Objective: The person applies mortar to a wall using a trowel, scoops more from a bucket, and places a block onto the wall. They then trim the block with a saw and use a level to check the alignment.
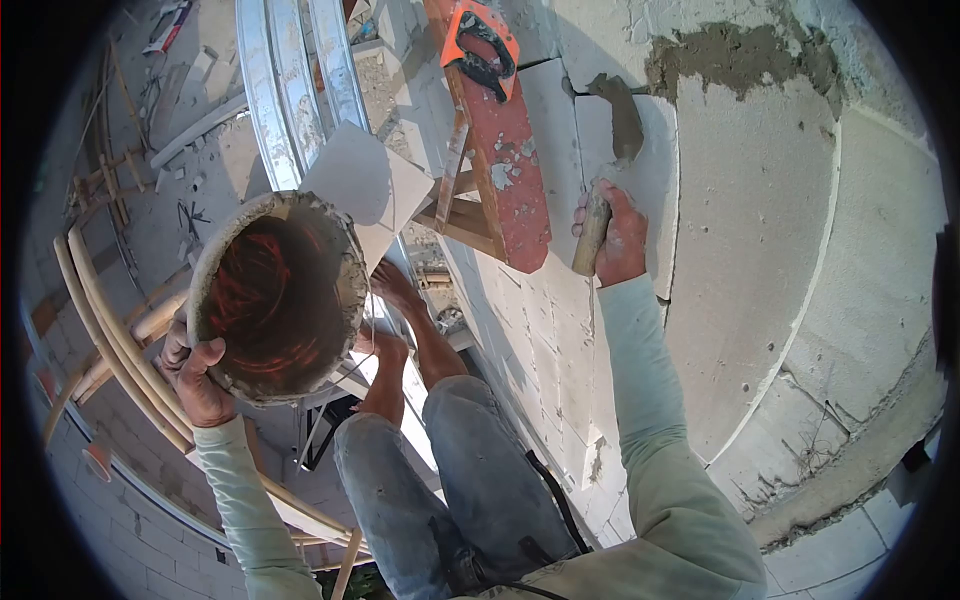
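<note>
At nine o'clock, grasping bucket [349, 272], likely weighty, best held by its rim, with left hand [203, 385]; at two, clenching wooden handle [592, 242] in right hand [622, 235]

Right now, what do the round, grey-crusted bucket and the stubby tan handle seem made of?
The round, grey-crusted bucket: perhaps dull plastic or rubber; its dark inside shows red streaks, but caking obscures it. The stubby tan handle: likely matte wood, by its colour.
</note>
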### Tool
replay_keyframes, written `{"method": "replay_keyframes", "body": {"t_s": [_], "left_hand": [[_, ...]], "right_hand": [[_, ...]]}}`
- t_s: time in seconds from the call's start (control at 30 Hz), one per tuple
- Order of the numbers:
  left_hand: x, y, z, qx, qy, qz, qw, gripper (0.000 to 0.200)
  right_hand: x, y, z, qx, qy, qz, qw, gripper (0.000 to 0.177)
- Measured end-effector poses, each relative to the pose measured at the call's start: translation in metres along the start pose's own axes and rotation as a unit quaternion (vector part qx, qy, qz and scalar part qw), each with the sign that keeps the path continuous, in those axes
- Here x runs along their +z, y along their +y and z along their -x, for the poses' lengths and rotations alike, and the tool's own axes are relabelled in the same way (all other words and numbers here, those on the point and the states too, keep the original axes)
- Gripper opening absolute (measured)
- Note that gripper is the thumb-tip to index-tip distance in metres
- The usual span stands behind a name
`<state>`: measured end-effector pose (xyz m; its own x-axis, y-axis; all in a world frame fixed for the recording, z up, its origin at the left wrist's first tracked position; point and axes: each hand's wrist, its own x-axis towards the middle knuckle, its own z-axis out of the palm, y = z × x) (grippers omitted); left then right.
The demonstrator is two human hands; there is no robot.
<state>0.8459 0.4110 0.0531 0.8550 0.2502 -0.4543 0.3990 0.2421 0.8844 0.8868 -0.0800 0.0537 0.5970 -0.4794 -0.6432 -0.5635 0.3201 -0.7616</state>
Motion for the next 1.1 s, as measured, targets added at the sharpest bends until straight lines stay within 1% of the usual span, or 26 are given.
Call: {"method": "replay_keyframes", "body": {"t_s": [0.07, 0.1, 0.17, 0.2, 0.27, 0.4, 0.47, 0.5, 0.57, 0.6, 0.67, 0.7, 0.77, 0.8, 0.83, 0.87, 0.97, 1.0, 1.07, 1.1], "left_hand": [[-0.017, -0.01, -0.002, -0.005, -0.031, -0.012, 0.999, 0.015], [-0.013, -0.009, -0.001, -0.008, -0.032, -0.01, 0.999, 0.015], [-0.003, -0.005, 0.002, -0.008, -0.019, 0.009, 1.0, 0.016], [-0.001, -0.006, 0.002, -0.009, -0.021, 0.012, 1.0, 0.016], [0.0, -0.006, 0.004, -0.001, -0.016, -0.01, 1.0, 0.017], [-0.001, -0.004, 0.011, -0.023, 0.004, -0.024, 0.999, 0.018], [-0.008, -0.01, 0.013, -0.024, -0.013, -0.006, 1.0, 0.017], [-0.008, -0.011, 0.015, -0.024, -0.012, -0.005, 1.0, 0.017], [-0.006, -0.012, 0.018, -0.048, 0.003, 0.023, 0.999, 0.014], [-0.007, -0.014, 0.018, -0.048, 0.003, 0.024, 0.999, 0.014], [-0.009, -0.018, 0.019, -0.052, 0.007, 0.021, 0.998, 0.013], [-0.007, -0.017, 0.019, -0.052, 0.006, 0.021, 0.998, 0.013], [0.002, -0.015, 0.02, -0.018, -0.012, 0.004, 1.0, 0.04], [0.005, -0.013, 0.021, -0.018, -0.012, 0.002, 1.0, 0.04], [0.007, -0.011, 0.021, -0.031, -0.004, 0.015, 0.999, 0.025], [0.008, -0.008, 0.022, -0.045, 0.004, 0.028, 0.999, 0.015], [0.004, -0.01, 0.022, -0.036, -0.003, 0.048, 0.998, 0.016], [0.005, -0.009, 0.021, -0.033, -0.011, 0.049, 0.998, 0.016], [0.006, -0.005, 0.024, -0.043, 0.01, 0.033, 0.998, 0.016], [0.008, -0.002, 0.025, -0.04, 0.003, 0.033, 0.999, 0.016]], "right_hand": [[0.001, -0.009, 0.009, -0.016, 0.019, 0.021, 0.999, 0.023], [-0.002, -0.011, 0.01, -0.017, 0.021, 0.024, 0.999, 0.023], [-0.008, -0.015, 0.012, -0.007, -0.014, 0.0, 1.0, 0.026], [-0.011, -0.016, 0.013, -0.01, -0.012, 0.002, 1.0, 0.026], [-0.017, -0.014, 0.016, 0.015, -0.046, -0.015, 0.999, 0.034], [-0.021, 0.001, 0.036, 0.027, -0.034, -0.048, 0.998, 0.031], [-0.012, 0.006, 0.048, 0.018, 0.01, -0.024, 1.0, 0.028], [-0.008, 0.006, 0.047, 0.017, 0.008, -0.022, 1.0, 0.028], [0.0, 0.006, 0.042, 0.004, 0.011, 0.033, 0.999, 0.025], [0.005, 0.006, 0.035, 0.004, 0.011, 0.033, 0.999, 0.025], [0.013, 0.003, 0.015, 0.005, -0.005, 0.09, 0.996, 0.023], [0.013, 0.0, 0.006, 0.004, -0.005, 0.09, 0.996, 0.023], [0.008, -0.006, -0.006, -0.01, -0.003, 0.044, 0.999, 0.023], [0.003, -0.009, -0.004, -0.009, -0.003, 0.043, 0.999, 0.023], [-0.003, -0.013, 0.005, 0.002, -0.013, 0.002, 1.0, 0.024], [-0.009, -0.014, 0.013, 0.013, -0.023, -0.039, 0.999, 0.025], [-0.023, -0.01, 0.042, 0.009, -0.019, -0.029, 0.999, 0.026], [-0.025, -0.006, 0.05, 0.008, 0.004, -0.02, 1.0, 0.026], [-0.027, 0.005, 0.057, 0.007, 0.016, -0.021, 1.0, 0.026], [-0.024, 0.008, 0.058, 0.012, 0.025, -0.018, 0.999, 0.025]]}}
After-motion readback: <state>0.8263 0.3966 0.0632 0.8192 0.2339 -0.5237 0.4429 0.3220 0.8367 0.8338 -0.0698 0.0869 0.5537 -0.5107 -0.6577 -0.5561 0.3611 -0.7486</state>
